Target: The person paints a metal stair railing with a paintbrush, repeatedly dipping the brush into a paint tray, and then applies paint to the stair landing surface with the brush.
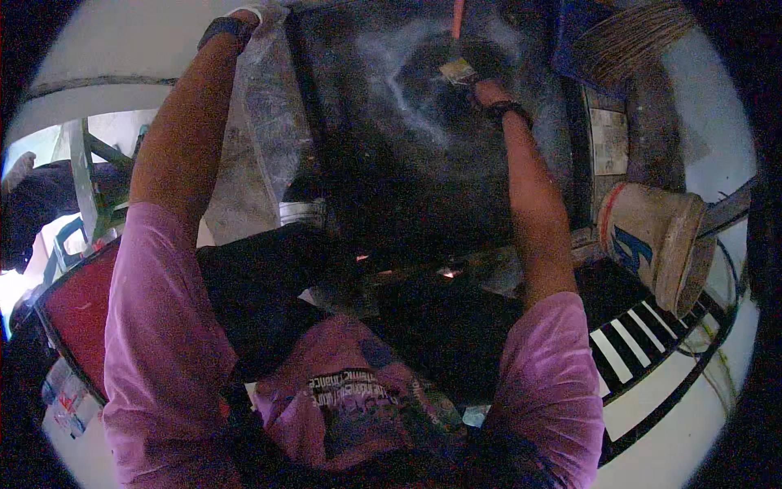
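My right hand (489, 94) reaches far out over a dark, flat surface (366, 155) and grips a flat paintbrush (458, 71) with pale bristles. Whitish, powdery smears ring a darker round patch under the brush. Just beyond the brush, an orange-red stick (458, 18) comes in from the top edge. My left hand (247, 16) is at the top left, beside a crumpled clear plastic sheet (269, 106). Something white shows around that hand, and its fingers are mostly hidden, so its grip cannot be made out.
A broom head (635, 41) is at the far right. Nearer stands a beige sack-like container (643, 232) with a blue mark, above a black-and-white striped thing (631, 342). To the left are a green frame (88, 179) and a red panel (81, 310). Small orange glows show along the dark surface's near edge.
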`<control>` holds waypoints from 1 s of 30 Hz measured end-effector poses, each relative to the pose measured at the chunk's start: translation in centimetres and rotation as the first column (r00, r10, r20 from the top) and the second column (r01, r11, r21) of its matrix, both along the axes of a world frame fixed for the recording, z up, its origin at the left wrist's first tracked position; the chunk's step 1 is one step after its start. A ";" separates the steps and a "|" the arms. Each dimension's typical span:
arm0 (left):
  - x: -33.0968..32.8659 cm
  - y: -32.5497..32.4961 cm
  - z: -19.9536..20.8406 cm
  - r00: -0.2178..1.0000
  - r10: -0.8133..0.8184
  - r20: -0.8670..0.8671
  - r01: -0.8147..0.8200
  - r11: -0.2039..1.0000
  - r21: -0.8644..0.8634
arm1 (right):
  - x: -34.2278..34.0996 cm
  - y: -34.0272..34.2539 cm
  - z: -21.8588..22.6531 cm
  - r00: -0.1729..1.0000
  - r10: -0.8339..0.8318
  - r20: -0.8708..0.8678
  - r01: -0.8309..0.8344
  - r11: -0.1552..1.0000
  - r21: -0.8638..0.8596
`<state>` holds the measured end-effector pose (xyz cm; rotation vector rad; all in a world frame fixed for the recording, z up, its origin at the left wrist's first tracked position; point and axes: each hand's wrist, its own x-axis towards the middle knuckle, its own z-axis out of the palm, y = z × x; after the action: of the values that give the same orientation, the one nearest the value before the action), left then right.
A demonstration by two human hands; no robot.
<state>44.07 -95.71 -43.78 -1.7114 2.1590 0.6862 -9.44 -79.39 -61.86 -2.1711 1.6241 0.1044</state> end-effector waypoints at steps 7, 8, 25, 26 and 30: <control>0.0 -0.1 -0.2 0.999 -0.033 -0.017 0.033 0.999 -0.011 | -2.2 -1.3 -6.0 0.984 0.095 -0.152 -0.115 0.985 -0.129; 0.0 -0.1 -0.3 0.999 -0.038 -0.021 0.038 0.999 -0.013 | -2.5 -1.4 -6.3 0.962 0.140 -0.234 -0.186 0.964 -0.189; 0.7 -0.2 -1.4 0.991 -0.102 -0.083 0.099 0.994 -0.042 | 1.8 0.7 2.6 0.962 -0.273 0.013 0.273 0.962 0.011; 0.9 -0.2 -1.6 0.990 -0.109 -0.089 0.105 0.993 -0.045 | 1.6 0.6 2.6 0.963 -0.269 0.016 0.269 0.963 0.009; 1.7 -0.6 -2.1 0.973 -0.207 -0.098 0.197 0.975 -0.099 | 1.6 0.7 2.9 0.962 -0.272 0.025 0.272 0.962 -0.002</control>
<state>45.79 -96.30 -45.88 -1.4978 2.4305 0.6499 -7.82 -78.73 -58.96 -1.9216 1.8914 -0.0080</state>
